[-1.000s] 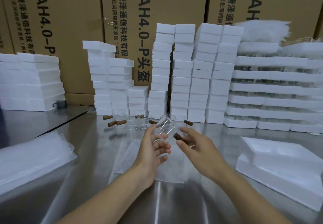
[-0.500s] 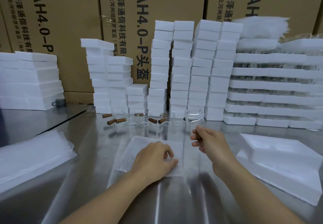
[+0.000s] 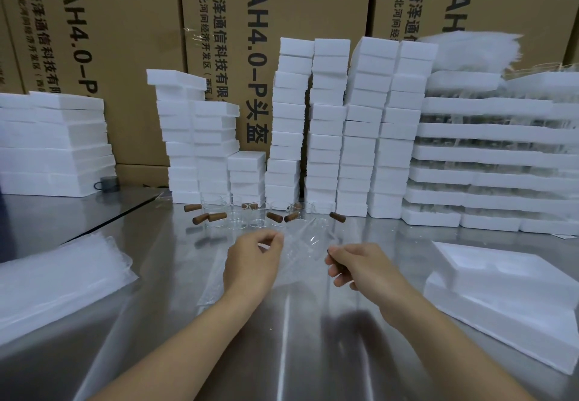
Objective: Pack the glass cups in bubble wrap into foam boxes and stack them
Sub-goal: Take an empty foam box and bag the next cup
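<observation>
Both hands have risen off the surface (image 3: 288,338) since half a second ago. The left hand (image 3: 253,259), flat on the bubble wrap (image 3: 305,244) then, now pinches its left edge. The right hand (image 3: 360,264) pinches the right edge, so the clear sheet hangs lifted between them, its lower end trailing by the left wrist. I cannot tell whether a cup sits inside it.

Far left stand foam slabs (image 3: 53,147) with a small dark mug (image 3: 108,183) at their foot, and a pile of translucent sheets (image 3: 56,278) lies nearer. Behind, cardboard cartons (image 3: 150,56) read "AH4.0-P头盔" and "唐泽通信科技有限" (printed sideways). The glass cups (image 3: 260,217), with brown handles, stand in a row just beyond the hands, at the foot of the stacked foam boxes (image 3: 329,125). Further right are layered foam trays (image 3: 488,156). An open foam box (image 3: 507,278) lies at near right.
</observation>
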{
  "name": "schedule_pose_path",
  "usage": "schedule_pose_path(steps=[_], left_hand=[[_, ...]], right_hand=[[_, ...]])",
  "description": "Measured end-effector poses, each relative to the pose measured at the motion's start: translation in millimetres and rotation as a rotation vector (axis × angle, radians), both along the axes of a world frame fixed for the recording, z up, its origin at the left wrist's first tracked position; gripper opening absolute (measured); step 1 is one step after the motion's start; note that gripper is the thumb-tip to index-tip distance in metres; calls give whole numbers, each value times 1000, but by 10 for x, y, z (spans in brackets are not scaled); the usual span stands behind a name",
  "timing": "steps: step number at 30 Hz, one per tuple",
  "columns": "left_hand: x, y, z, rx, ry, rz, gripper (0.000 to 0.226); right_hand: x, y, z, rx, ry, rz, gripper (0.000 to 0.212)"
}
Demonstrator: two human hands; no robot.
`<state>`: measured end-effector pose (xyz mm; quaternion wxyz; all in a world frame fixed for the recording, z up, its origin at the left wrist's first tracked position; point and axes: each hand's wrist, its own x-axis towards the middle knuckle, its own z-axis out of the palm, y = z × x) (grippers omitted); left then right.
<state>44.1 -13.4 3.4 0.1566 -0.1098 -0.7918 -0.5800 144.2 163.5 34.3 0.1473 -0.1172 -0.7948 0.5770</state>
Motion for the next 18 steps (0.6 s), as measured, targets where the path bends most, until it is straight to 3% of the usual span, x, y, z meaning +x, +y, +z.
schedule_pose_path(steps=[3, 7, 12, 16, 18], left_hand=[[69, -8, 43, 60, 83, -20, 15], [197, 25, 57, -75, 349, -70, 10], [361, 120, 61, -258, 677, -109, 11], [499, 172, 68, -274, 744, -171, 17], [568, 201, 67, -282, 769, -204, 18]], right_hand=[[-2, -11, -30, 83, -46, -3, 31], [4, 7, -43, 236, -54, -17, 31], [10, 42, -44, 158, -17, 29, 38], [15, 69, -70, 76, -17, 49, 42], [13, 69, -59, 56, -20, 46, 31]])
